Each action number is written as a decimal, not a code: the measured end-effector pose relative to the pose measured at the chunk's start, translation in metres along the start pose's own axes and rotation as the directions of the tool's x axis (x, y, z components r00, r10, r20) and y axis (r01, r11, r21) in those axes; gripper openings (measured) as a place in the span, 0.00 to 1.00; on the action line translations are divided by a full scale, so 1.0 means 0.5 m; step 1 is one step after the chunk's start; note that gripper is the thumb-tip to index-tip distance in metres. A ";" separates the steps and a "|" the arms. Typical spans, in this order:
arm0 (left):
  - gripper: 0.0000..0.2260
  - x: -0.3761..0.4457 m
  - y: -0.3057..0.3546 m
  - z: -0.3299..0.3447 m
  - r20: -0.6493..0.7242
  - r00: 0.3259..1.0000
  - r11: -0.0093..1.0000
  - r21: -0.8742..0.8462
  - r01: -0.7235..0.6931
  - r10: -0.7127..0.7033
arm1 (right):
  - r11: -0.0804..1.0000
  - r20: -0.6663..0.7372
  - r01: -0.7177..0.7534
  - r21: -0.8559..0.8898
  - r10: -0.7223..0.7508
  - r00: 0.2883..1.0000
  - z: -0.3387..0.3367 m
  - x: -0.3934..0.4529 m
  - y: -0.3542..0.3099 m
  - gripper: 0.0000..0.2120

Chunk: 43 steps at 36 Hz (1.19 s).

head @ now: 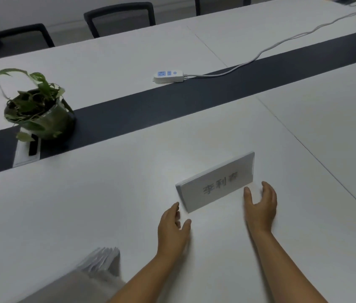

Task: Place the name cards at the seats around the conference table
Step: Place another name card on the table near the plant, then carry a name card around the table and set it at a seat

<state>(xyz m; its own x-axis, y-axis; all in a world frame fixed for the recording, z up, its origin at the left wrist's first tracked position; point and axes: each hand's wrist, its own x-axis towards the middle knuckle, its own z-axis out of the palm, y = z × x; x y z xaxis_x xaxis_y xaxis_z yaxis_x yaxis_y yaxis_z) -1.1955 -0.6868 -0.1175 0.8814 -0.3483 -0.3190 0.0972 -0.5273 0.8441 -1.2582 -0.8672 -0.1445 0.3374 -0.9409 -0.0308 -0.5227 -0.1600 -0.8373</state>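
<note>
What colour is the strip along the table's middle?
Dark grey strip, clearest in the head view.

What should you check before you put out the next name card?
1. Card stands upright on the table: ok.
2. Printed side faces the person, not the chairs: cannot tell if that is intended.
3. Left hand and right hand are open and off the card: ok.
4. Spare cards are within reach by the left arm: ok.
5. Card sits square to the table edge: not ok, it is angled.
6. Plant and power strip are away from the card: ok.
</note>
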 end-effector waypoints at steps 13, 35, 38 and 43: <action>0.08 -0.346 -0.201 -0.279 -0.261 0.956 0.987 -0.050 -0.153 0.135 | 0.934 0.529 0.193 0.300 -0.331 0.781 0.005 -0.362 -0.164 0.16; 0.37 -0.286 -0.314 -0.614 0.066 0.997 0.975 -0.215 0.061 -0.047 | 0.976 0.782 -0.087 0.199 -0.105 0.614 0.074 -0.575 -0.230 0.29; 0.37 -0.303 -0.317 -0.628 0.094 0.995 0.973 -0.224 0.062 -0.042 | 0.967 0.771 -0.128 0.223 -0.094 0.629 0.048 -0.607 -0.221 0.33; 0.37 -0.379 -0.329 -0.627 0.150 0.987 0.975 -0.207 0.082 -0.051 | 0.970 0.739 -0.132 0.206 -0.066 0.671 -0.026 -0.673 -0.178 0.38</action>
<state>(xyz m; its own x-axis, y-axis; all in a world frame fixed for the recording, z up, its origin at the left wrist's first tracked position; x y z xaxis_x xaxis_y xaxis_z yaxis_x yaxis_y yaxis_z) -1.2337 -0.2909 -0.0606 0.7962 -0.4327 -0.4228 0.2625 -0.3825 0.8859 -1.3354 -0.5401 -0.0525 0.8391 -0.4002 -0.3684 -0.3897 0.0302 -0.9204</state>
